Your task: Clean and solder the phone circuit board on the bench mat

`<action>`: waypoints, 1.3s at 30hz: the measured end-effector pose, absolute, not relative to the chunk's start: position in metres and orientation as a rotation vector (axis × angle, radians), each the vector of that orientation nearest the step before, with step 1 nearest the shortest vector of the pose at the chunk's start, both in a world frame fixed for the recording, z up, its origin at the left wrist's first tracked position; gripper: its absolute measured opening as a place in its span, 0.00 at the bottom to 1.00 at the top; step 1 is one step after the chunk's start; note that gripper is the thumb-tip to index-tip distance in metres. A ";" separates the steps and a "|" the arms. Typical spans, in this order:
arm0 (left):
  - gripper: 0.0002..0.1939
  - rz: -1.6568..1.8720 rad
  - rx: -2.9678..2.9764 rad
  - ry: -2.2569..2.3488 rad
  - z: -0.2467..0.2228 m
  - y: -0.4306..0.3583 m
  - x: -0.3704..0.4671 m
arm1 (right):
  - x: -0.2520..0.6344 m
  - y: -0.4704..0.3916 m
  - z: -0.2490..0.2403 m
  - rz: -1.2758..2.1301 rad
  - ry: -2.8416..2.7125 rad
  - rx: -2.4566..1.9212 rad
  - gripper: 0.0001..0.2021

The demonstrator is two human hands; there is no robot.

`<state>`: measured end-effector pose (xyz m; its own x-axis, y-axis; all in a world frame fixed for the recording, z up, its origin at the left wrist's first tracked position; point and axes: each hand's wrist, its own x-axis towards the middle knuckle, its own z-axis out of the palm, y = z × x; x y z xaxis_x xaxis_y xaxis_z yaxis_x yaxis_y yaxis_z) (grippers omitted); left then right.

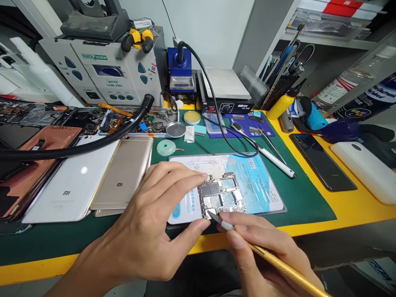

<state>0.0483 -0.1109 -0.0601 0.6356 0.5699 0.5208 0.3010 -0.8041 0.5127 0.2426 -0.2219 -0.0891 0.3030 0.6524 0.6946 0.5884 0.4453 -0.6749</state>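
A phone circuit board (213,189) lies on a blue and white packaged card (260,181) on the green mat. My left hand (157,218) spans the board's left side, index fingertip at its upper edge and thumb at its lower edge, steadying it. In my right hand (262,247) is a craft knife (272,260) with a gold knurled handle and silver collar, held like a pen. The blade tip rests at or just above the board's lower left corner; whether it touches, I cannot tell.
Left of the card lie phone back covers (123,169) and a tray of small parts (154,121). Behind stand a grey hot-air station (105,74), a soldering station (182,82) and a heating plate (227,84). A white-handled brush (272,159), tweezers (270,142) and black phone (323,161) lie right.
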 end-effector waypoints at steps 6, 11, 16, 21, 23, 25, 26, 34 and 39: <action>0.25 0.964 2.472 0.692 -0.060 -0.112 0.047 | 0.248 -0.218 -0.079 0.060 -1.472 -1.204 0.13; 0.25 0.953 2.472 0.676 -0.061 -0.110 0.047 | 0.246 -0.212 -0.075 0.020 -1.478 -1.146 0.15; 0.25 0.940 2.481 0.673 -0.060 -0.110 0.045 | 0.255 -0.210 -0.078 0.064 -1.645 -1.042 0.19; 0.27 0.936 2.501 0.692 -0.061 -0.111 0.044 | 0.258 -0.211 -0.078 0.070 -1.650 -1.028 0.20; 0.26 0.937 2.504 0.703 -0.061 -0.111 0.044 | 0.258 -0.211 -0.078 0.071 -1.645 -1.025 0.20; 0.26 0.942 2.505 0.702 -0.061 -0.111 0.045 | 0.258 -0.211 -0.079 0.068 -1.641 -1.024 0.19; 0.26 0.945 2.504 0.698 -0.061 -0.111 0.045 | 0.258 -0.210 -0.079 0.069 -1.648 -1.022 0.19; 0.26 0.955 2.481 0.680 -0.062 -0.110 0.045 | 0.256 -0.211 -0.078 0.064 -1.628 -1.045 0.18; 0.26 0.943 2.469 0.673 -0.060 -0.110 0.045 | 0.251 -0.214 -0.078 0.028 -1.526 -1.112 0.16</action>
<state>0.0454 -0.1101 -0.0599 0.6544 0.5669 0.5004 0.2885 -0.7989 0.5278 0.2512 -0.2141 -0.0780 0.1422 0.6387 0.7562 0.6101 0.5450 -0.5751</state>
